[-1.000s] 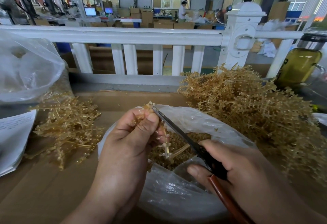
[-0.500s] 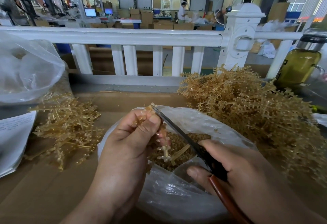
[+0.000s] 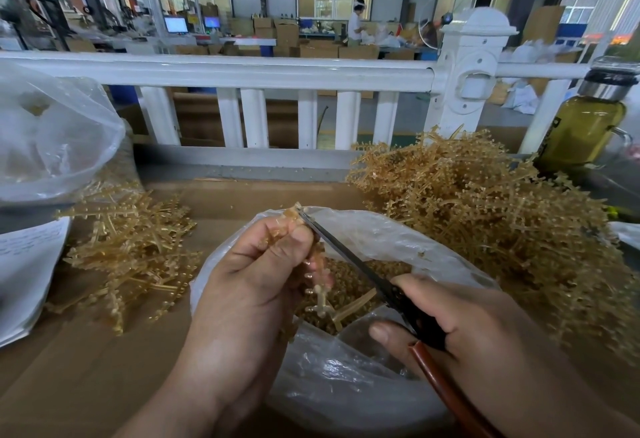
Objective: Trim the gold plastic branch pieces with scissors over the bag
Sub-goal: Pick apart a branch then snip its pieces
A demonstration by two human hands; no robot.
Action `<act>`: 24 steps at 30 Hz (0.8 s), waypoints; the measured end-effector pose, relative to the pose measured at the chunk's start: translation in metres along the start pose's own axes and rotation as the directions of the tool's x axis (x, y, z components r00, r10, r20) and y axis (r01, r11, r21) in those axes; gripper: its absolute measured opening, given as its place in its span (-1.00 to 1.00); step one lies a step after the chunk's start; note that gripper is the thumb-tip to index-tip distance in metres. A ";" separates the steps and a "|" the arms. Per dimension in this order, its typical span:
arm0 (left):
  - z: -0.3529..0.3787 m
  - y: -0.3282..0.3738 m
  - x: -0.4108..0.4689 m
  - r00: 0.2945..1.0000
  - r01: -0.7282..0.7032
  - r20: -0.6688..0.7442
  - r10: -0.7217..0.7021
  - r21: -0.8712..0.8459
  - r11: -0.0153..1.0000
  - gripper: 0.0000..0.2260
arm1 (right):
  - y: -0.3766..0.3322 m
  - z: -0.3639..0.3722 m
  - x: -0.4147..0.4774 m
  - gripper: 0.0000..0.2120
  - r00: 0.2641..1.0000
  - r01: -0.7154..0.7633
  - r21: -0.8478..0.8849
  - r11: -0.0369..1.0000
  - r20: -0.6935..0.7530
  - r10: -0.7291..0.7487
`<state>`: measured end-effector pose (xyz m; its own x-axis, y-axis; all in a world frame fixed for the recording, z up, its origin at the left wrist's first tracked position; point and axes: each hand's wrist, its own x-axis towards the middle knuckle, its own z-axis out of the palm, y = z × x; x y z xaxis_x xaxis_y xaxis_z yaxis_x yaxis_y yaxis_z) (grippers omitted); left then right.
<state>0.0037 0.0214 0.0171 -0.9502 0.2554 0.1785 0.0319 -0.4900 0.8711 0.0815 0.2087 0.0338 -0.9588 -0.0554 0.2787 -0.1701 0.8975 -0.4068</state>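
Note:
My left hand pinches a gold plastic branch piece that hangs down over the open clear bag. My right hand grips black-handled scissors, whose blades run up to the left and meet the piece's top just beside my left thumb. Small gold trimmings fill the bottom of the bag. A big heap of gold branches lies at the right, a smaller pile at the left.
A brown cardboard surface carries everything. A white railing runs across behind it. Another clear bag and a paper sheet sit at the left, a bottle of yellow liquid at the far right.
The hanging end of the branch piece has dropped slightly lower over the bag. Both hands and the scissors stay almost where they were.

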 end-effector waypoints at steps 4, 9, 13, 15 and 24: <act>-0.005 -0.004 0.002 0.999 -0.018 -0.031 0.019 0.057 0.998 -0.77 | -0.002 0.000 0.000 -0.40 1.000 -0.009 0.014 1.000 0.007 0.009; -0.005 -0.004 0.001 0.971 -0.190 -0.090 0.220 0.263 0.946 -0.88 | -0.003 0.000 0.000 -0.42 1.000 -0.011 0.015 1.000 0.003 0.011; -0.005 -0.005 0.002 0.953 -0.247 -0.097 0.286 0.292 0.924 -0.90 | -0.003 -0.001 0.000 -0.43 1.000 0.007 0.002 1.000 0.014 -0.007; -0.005 -0.006 0.002 0.954 -0.233 -0.117 0.276 0.289 0.929 -0.89 | -0.003 -0.001 0.000 -0.47 1.000 0.008 -0.009 1.000 0.024 -0.008; 0.001 0.000 -0.001 0.984 -0.127 -0.109 0.143 0.145 0.981 -0.85 | -0.003 0.001 0.000 -0.45 1.000 0.001 0.012 1.000 0.028 -0.001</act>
<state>0.0051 0.0221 0.0173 -0.9639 0.0901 0.2506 0.1968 -0.3928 0.8983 0.0820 0.2054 0.0337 -0.9645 -0.0688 0.2550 -0.1740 0.8920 -0.4172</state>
